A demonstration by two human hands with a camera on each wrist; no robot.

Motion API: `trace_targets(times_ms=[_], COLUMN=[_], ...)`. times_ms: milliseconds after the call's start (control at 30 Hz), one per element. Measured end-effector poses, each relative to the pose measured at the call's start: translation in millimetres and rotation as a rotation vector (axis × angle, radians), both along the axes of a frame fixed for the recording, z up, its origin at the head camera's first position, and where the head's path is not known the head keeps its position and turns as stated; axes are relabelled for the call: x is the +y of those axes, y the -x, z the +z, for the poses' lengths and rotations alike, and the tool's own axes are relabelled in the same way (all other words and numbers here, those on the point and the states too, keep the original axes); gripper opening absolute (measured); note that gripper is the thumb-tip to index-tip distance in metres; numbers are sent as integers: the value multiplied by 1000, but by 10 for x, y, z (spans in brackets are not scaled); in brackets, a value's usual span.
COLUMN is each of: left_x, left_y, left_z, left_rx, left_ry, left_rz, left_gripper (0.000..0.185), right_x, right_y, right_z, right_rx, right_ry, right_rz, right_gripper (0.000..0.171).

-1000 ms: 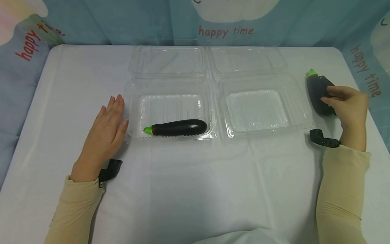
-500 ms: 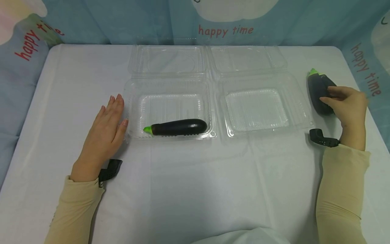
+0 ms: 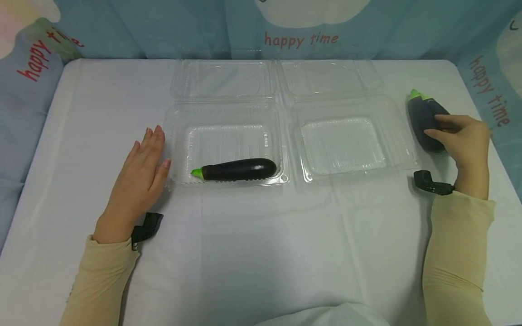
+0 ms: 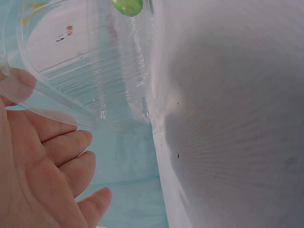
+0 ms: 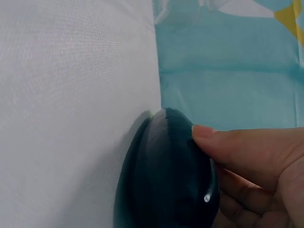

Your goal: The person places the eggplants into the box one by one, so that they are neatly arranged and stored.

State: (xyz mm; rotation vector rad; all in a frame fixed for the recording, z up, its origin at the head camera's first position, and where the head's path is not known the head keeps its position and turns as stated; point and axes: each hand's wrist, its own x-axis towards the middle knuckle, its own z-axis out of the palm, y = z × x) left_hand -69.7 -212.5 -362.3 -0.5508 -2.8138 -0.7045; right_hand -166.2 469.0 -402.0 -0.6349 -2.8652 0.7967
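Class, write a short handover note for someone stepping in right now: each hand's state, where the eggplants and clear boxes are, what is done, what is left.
Left hand: open, flat on the table beside the left clear box.
Right hand: grips the second eggplant on the table at the right edge.
Done: one eggplant lies in the left clear box.
Left: the right clear box holds nothing; both lids are open.

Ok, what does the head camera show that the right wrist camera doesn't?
Only the head view shows the left hand flat on the table beside the left clear container, the long eggplant inside it, and the second clear container. Only the right wrist view shows, close up, a fingertip pressed on the dark skin. Both show the right hand gripping the eggplants at the table's right edge, where the head view shows two green tops.
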Motion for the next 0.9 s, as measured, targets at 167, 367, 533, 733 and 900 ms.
trace_targets(times_ms=[167,367,533,733,900], left_x=[-3,0,-6,-7,-5], left_y=[3,4,4,2,1], left_z=[-7,-3,-11,-7,-7], left_rx=[-9,-13,-13,-9,-1], left_ry=[0,5,-1,-8,-6], left_rz=[2,6,5,1,-2], left_gripper=[55,55,55,55,56], right_x=[-54,-143,-87,-131,-582], right_y=[-27,-60,-1,-17,-175], right_z=[61,125,31,62,445], right_rx=[-3,-29,-52,-69,-57], right_ry=[-4,-36,-100,-136,-112], right_rz=[12,55,89,102,137], right_gripper=[62,63,68,72,60])
